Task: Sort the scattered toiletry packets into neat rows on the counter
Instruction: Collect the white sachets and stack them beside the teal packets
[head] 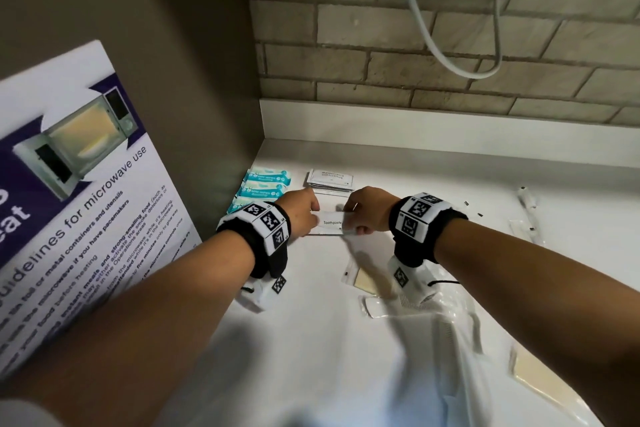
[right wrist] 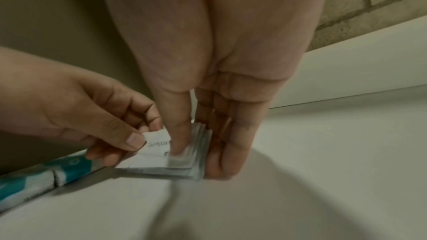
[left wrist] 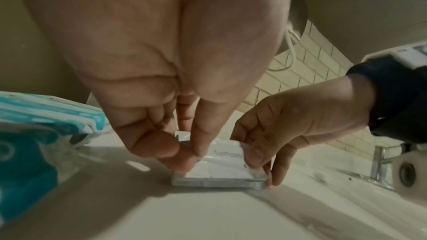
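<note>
A small stack of white toothpaste packets (head: 332, 224) lies flat on the white counter (head: 450, 184). My left hand (head: 306, 213) pinches the stack's left end between thumb and fingers (left wrist: 189, 160). My right hand (head: 362, 215) holds the right end, thumb on top and fingers along the side (right wrist: 198, 158). In the wrist views the toothpaste packets (left wrist: 221, 172) (right wrist: 161, 163) show slightly uneven edges. Behind the hands lie a column of blue wet-wipe packets (head: 266, 184) and a stack of white shampoo packets (head: 330, 178).
A microwave guidelines poster (head: 69, 201) leans against the left wall. Clear packets lie near the front (head: 362, 279) and at the right (head: 526, 367), and long thin clear packets (head: 526, 215) sit far right. A brick wall with a white cable (head: 433, 38) closes the back.
</note>
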`<state>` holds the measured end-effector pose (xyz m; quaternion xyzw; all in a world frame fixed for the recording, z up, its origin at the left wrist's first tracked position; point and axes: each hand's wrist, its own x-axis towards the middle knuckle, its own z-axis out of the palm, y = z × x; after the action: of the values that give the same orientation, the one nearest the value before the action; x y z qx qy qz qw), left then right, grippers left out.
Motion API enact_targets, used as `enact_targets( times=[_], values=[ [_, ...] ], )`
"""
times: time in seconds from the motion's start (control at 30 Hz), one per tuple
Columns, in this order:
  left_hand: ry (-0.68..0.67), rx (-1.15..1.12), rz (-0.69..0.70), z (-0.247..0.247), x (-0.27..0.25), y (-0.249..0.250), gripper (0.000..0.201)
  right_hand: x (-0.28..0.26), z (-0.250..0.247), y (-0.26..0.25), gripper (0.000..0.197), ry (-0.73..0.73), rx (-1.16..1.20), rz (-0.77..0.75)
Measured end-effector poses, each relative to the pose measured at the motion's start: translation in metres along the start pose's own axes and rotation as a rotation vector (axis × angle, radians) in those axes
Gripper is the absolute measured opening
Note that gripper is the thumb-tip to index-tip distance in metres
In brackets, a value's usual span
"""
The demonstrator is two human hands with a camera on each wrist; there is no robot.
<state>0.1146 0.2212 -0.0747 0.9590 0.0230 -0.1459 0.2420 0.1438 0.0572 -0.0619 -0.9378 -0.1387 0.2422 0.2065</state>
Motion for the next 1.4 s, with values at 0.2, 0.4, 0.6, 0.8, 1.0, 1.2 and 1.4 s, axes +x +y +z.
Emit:
enact_targets(
  times=[0.2,0.4,0.6,0.8,1.0,1.2,1.4],
  values=[
    [-0.02,0.142,0.06,0.0,0.012,0.002,0.03,0.01,0.003,0.001,0.023,-0.025,-0.076,0.035],
    [-0.051,0.189,0.091,-0.007,0.012,0.006,0.037,0.01,0.004,0.002,0.025,-0.008,-0.019,0.01],
    [-0.108,0.218,0.09,-0.01,0.014,0.009,0.061,0.007,0.001,-0.004,0.04,-0.005,-0.207,-0.031],
    [-0.105,0.319,0.096,-0.013,0.024,0.013,0.055,0.016,0.001,-0.008,0.047,-0.001,-0.355,-0.045],
    [-0.075,0.322,0.085,-0.015,0.035,0.009,0.058,0.027,0.0,-0.013,0.039,0.03,-0.378,-0.047],
    [-0.049,0.337,0.082,-0.017,0.042,0.002,0.054,0.04,0.004,-0.02,0.034,0.053,-0.377,-0.039],
    [-0.01,0.32,0.11,-0.014,0.048,-0.001,0.053,0.045,0.003,-0.018,0.039,0.086,-0.357,-0.031]
  ],
)
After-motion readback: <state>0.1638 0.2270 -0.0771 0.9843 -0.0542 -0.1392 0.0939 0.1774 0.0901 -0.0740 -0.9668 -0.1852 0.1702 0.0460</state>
